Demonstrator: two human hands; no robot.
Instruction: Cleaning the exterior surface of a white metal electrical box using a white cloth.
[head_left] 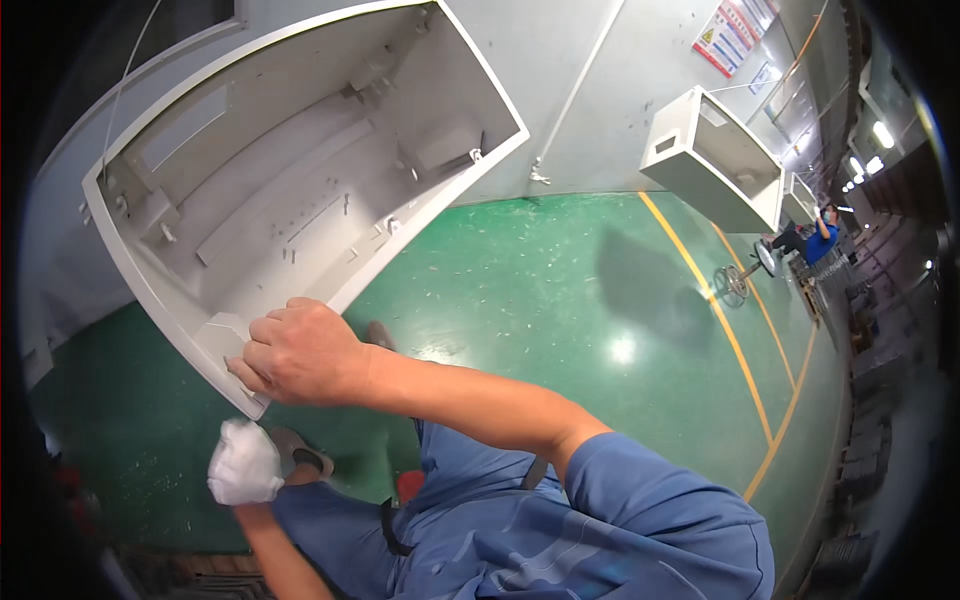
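Observation:
A large, open-fronted, off-white metal cabinet (pixel 365 255) hangs tilted before me. Its inside holds small brackets, white fittings and a row of holes. My right hand (pixel 305 352) is bare and closed at the cabinet's lower corner, its knuckles up. Whatever the fingers grip, perhaps the rim or something small, is hidden. Just below that corner is my left hand (pixel 245 465), wrapped in white cloth or a white glove. Its fingers cannot be made out, and it seems to be apart from the cabinet or only just by its edge.
A second off-white cabinet (pixel 715 165) hangs to the right, with a smaller one (pixel 800 200) beyond it. A person in blue (pixel 822 236) sits near that one. Beside them is a round-based stand (pixel 735 285). Yellow lines (pixel 715 308) mark the green floor (pixel 500 300). A grey wall (pixel 575 110) stands behind.

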